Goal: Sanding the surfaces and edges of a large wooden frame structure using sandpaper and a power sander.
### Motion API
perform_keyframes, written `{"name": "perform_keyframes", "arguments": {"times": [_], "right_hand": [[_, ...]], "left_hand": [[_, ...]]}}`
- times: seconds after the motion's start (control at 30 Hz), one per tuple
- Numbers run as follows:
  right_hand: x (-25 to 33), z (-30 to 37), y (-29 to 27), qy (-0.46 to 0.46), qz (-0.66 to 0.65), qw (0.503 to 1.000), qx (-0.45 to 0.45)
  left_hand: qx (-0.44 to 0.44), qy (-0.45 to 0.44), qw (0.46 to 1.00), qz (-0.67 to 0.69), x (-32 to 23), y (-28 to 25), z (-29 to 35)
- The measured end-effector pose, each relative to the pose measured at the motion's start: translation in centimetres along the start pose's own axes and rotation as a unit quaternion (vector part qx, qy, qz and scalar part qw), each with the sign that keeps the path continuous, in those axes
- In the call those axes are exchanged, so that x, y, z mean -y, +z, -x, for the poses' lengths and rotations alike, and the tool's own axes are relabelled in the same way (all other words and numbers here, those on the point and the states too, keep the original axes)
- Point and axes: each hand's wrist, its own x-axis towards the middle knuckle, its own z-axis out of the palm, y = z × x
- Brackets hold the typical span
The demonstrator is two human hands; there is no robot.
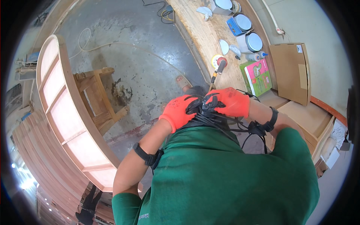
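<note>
My left hand (179, 112) and my right hand (232, 102) meet at my waist, both in red gloves with black-coated fingers. Their fingers are curled inward, almost touching each other. Between and below them runs a dark bundle of strands or folds (210, 119) against my waist; the black fingertips blend into it, so what they grip cannot be made out. Just beyond the hands, an air sander (222, 64) with a yellow-rimmed pad rests on the wooden bench (198, 32), its hose fitting (214, 77) pointing toward me.
Boxes topped with round grey sanding discs (254, 42), a green and pink box (258, 77) and a cardboard carton (290, 73) line the right. At left stand a curved wooden frame (64, 78) and a wooden stool (98, 93). A hose (146, 48) crosses the floor. Another person (89, 206) is at lower left.
</note>
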Motion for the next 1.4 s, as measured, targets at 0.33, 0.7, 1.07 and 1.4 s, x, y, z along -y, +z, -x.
{"name": "perform_keyframes", "arguments": {"times": [0.33, 0.7, 1.07, 1.4], "right_hand": [[-0.9, 0.5, -0.2, 0.066, -0.107, 0.992, -0.03], [4.0, 1.5, -3.0, -0.091, -0.035, 0.991, -0.091], [4.9, -0.1, -3.5, -0.052, -0.13, 0.941, -0.308], [2.4, -5.7, -4.5, 0.014, -0.474, 0.859, -0.191]], "left_hand": [[0.065, 0.113, 0.991, -0.036, 0.1, -0.2, 0.5], [0.052, 0.077, 0.995, 0.02, -0.6, -0.2, 1.5], [0.041, 0.084, 0.824, 0.558, -2.0, -1.9, 0.3], [-0.021, 0.025, 0.771, 0.636, -1.8, -2.7, 0.4]]}}
